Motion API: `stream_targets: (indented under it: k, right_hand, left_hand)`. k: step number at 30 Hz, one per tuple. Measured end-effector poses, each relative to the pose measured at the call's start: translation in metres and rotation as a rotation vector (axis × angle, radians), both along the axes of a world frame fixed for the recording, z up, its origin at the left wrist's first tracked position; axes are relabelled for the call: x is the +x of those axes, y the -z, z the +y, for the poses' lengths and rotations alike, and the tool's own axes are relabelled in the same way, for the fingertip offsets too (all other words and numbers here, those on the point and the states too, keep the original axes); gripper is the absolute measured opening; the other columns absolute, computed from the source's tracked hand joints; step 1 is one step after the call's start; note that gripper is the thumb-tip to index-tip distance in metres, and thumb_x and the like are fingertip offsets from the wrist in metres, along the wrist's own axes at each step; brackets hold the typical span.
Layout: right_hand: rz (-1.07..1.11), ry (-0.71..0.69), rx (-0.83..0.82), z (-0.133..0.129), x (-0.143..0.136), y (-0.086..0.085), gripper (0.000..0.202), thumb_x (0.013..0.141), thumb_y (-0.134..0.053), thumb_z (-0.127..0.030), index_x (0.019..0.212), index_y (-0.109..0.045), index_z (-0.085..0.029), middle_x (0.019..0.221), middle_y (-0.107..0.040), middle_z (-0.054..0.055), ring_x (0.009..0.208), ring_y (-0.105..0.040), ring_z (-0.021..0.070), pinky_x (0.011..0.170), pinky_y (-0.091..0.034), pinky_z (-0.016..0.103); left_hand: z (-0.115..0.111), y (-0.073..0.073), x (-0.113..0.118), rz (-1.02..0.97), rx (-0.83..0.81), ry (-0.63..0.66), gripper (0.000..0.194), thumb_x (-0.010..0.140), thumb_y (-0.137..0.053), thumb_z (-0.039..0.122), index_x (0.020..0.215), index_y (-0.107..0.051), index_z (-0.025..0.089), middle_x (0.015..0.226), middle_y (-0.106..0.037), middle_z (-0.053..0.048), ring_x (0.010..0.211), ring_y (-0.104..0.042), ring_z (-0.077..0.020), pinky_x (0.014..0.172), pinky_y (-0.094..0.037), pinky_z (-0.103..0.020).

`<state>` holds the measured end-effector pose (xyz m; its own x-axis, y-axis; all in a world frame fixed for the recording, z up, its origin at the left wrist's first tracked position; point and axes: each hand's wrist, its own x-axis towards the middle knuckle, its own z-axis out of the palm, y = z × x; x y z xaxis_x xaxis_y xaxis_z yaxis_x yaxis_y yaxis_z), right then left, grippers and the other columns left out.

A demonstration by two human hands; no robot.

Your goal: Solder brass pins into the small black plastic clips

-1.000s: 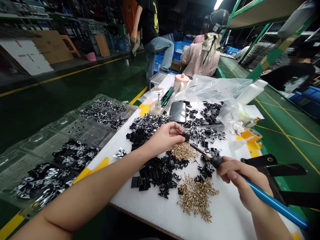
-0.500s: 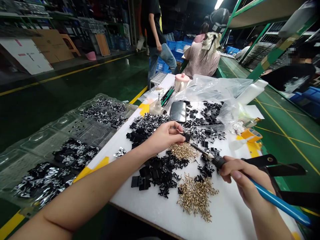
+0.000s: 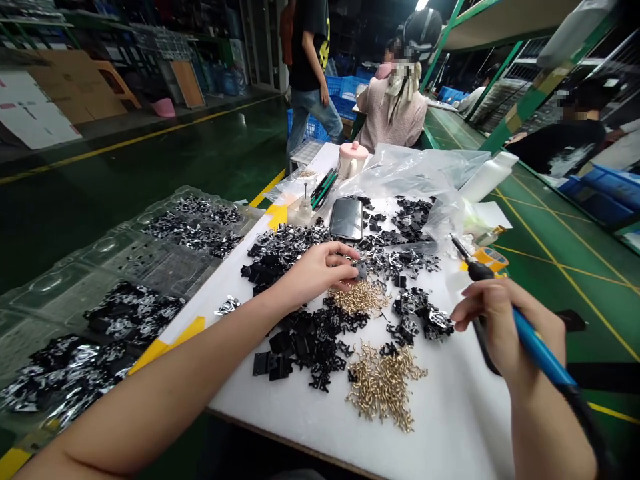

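Green floor [image 3: 195,153] with yellow lines stretches around the white tabletop [image 3: 455,420], and someone in jeans [image 3: 310,73] stands beyond its far end, near a seated person in a pink top [image 3: 395,113]. Just over the table's left edge lies a clear plastic tray [image 3: 165,267], its compartments heaped with black and silvery pieces.

Over the middle of the table, the left hand [image 3: 317,272] pinches a small dark part [image 3: 360,270] between thumb and fingertips, right above the upper heap of gold-coloured pins [image 3: 357,298]. Off to the other side, the right hand [image 3: 515,320] has its fingers wrapped round a blue-handled tool [image 3: 535,347]. Its dark, slim tip points up and away, well apart from the small dark part.

Nearer the person, a second heap of gold-coloured pins [image 3: 387,390] spreads on bare white, with a pile of black pieces [image 3: 320,343] beside it. Farther back, a dark-faced phone-like slab [image 3: 347,218] lies among more black and silvery bits. Behind it sit a mug with a pink lid [image 3: 353,160], a crumpled clear bag [image 3: 415,167] and a white bottle [image 3: 490,177] tipped on its side.
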<state>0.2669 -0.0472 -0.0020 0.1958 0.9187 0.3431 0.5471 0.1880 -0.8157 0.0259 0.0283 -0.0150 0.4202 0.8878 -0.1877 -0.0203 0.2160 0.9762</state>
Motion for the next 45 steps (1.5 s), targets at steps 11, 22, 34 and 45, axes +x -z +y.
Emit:
stream_targets:
  k: [11,22,34,45]
  right_hand:
    - [-0.340,-0.025,0.016,0.021,0.004,0.027,0.022,0.082,-0.053,-0.029,0.071,-0.036,-0.022,0.093,-0.066,0.005,0.082,-0.063,0.0191,0.072,-0.043,0.030]
    - [-0.331,-0.116,-0.101,0.053,0.014,0.060,0.008,0.082,-0.042,-0.025,0.077,-0.037,-0.023,0.089,-0.063,0.005,0.092,-0.061,0.0210,0.068,-0.043,0.027]
    - [-0.369,-0.198,-0.175,0.052,0.017,0.058,0.004,0.078,-0.039,-0.020,0.081,-0.039,-0.024,0.072,-0.060,0.001,0.083,-0.062,0.0207,0.067,-0.042,0.028]
    - [-0.399,-0.159,-0.195,0.048,0.016,0.050,0.005,0.078,-0.036,-0.019,0.078,-0.038,-0.024,0.066,-0.061,0.000,0.086,-0.063,0.0214,0.060,-0.042,0.025]
  left_hand:
    - [-0.005,-0.007,0.003,-0.065,-0.053,0.063,0.015,0.076,-0.058,0.014,0.091,-0.059,0.014,0.095,-0.061,-0.008,0.080,-0.065,-0.0152,0.080,-0.051,-0.030]
    - [-0.014,-0.010,0.008,-0.079,-0.009,0.204,0.015,0.078,-0.059,0.025,0.088,-0.059,0.015,0.091,-0.060,-0.005,0.083,-0.061,-0.0156,0.079,-0.050,-0.032]
    - [-0.018,-0.010,0.008,-0.087,0.009,0.250,0.014,0.076,-0.060,0.022,0.088,-0.058,0.015,0.088,-0.061,-0.004,0.071,-0.057,-0.0109,0.071,-0.047,-0.027]
    - [-0.015,-0.006,0.009,-0.076,-0.002,0.282,0.013,0.075,-0.061,0.024,0.086,-0.060,0.016,0.090,-0.061,-0.004,0.077,-0.056,-0.0127,0.073,-0.048,-0.029]
